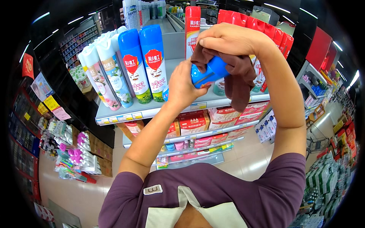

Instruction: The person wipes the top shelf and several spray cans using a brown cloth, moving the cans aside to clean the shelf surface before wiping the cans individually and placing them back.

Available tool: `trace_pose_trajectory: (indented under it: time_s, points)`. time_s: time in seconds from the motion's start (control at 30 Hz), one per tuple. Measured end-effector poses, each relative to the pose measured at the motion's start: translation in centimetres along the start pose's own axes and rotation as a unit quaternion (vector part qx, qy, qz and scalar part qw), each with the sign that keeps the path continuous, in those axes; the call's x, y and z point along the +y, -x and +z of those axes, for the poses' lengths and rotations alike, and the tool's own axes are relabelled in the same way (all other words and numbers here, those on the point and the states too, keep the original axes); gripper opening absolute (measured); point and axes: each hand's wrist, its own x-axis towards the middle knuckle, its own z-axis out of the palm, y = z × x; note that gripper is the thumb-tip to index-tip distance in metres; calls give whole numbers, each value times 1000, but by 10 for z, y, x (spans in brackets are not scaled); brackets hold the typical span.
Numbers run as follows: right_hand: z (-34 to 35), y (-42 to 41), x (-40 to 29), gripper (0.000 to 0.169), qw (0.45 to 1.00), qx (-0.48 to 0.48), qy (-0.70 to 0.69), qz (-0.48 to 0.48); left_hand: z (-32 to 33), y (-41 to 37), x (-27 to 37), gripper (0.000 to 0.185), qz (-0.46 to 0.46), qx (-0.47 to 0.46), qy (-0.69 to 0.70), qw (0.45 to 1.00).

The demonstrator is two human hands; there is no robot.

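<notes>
My left hand [184, 84] grips a blue aerosol can [214, 69] tilted on its side above the top shelf. Much of the can's body is hidden behind that hand. In my right hand [235, 38] is a brown cloth [241, 82], draped over the can's blue cap end and hanging down past it. Two upright Rainbow spray cans with blue caps [154, 61] stand on the grey shelf [122, 117] left of my hands. Behind my right hand stands a red-capped spray can [193, 21].
White-capped spray cans [104, 68] line the shelf's left end. A row of red-capped cans [261, 27] stands at the right. Lower shelves carry red boxes [194, 123] and small tubs [179, 146]. Goods stacked on the floor [81, 154] are at left; a shopping cart [316, 139] is at right.
</notes>
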Motion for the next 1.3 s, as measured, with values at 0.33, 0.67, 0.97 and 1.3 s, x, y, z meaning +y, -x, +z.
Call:
trace_pose_trajectory:
  time_s: [0.33, 0.67, 0.97, 1.3]
  points:
    - [12, 11, 56, 34, 919, 240, -306, -65, -31, -26, 27, 83, -9, -14, 137, 990]
    - [87, -13, -9, 42, 730, 561, -312, -234, -33, -30, 25, 82, -122, -18, 180, 976]
    - [125, -13, -5, 39, 761, 624, -162, -79, -38, -35, 13, 78, -153, -52, 274, 948]
    - [114, -7, -6, 37, 757, 624, -187, -50, -48, -25, 13, 76, -159, -85, 238, 954]
